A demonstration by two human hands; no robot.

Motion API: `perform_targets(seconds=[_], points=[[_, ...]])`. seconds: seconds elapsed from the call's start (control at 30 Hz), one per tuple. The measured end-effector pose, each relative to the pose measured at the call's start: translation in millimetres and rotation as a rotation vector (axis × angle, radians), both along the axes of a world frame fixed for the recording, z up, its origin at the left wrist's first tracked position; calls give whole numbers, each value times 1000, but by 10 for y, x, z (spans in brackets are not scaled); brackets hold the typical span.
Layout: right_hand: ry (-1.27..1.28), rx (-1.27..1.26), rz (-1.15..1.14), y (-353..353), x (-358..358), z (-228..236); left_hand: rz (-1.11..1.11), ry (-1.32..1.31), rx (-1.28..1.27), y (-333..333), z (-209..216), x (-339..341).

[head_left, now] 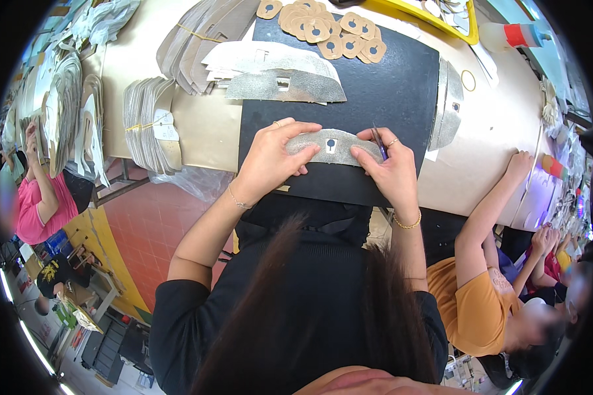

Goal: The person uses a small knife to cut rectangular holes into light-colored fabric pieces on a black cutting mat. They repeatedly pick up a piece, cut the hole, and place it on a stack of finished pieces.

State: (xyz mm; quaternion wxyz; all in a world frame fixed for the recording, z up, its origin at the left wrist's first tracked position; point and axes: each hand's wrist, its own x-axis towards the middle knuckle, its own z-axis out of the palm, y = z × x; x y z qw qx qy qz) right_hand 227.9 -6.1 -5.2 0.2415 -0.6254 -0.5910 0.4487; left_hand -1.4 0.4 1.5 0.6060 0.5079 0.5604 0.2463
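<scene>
A curved grey speckled piece (344, 146) with a small keyhole-shaped opening in a pale window is held level between my two hands, over the black mat (389, 79). My left hand (270, 158) pinches its left end, thumb on top, fingers behind. The other end is gripped by my right hand (394, 172), thumb on its face. A slim, dark, pointed tool (379, 143), perhaps tweezers, is also tucked in the right fingers. Farther up the mat lies a fanned stack of similar grey speckled pieces (257, 85). One more such piece (447, 108) rests at the mat's right edge.
Small tan pieces with keyhole openings (333, 46) are heaped at the mat's far edge. Banded stacks of curved pieces (141, 115) stand left. A yellow tray (473, 26) and a bottle (504, 36) are far right. Beside me on the right, a co-worker's arm (478, 230) rests on the table.
</scene>
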Motion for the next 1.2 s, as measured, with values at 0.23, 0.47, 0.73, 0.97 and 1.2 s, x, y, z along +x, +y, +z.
perform_targets(seconds=[0.23, 0.47, 0.73, 0.97, 1.2], points=[[-27, -74, -20, 10, -5, 43, 16, 2, 16, -3, 1, 15], [-75, -78, 0, 25, -13, 66, 8, 3, 6, -3, 10, 23], [-142, 51, 10, 23, -67, 62, 3, 27, 66, -11, 8, 40], [-246, 58, 12, 18, -101, 60, -10, 72, 114, -36, -43, 53], [-266, 115, 41, 20, -101, 47, -231, 719, 633, -136, 30, 88]])
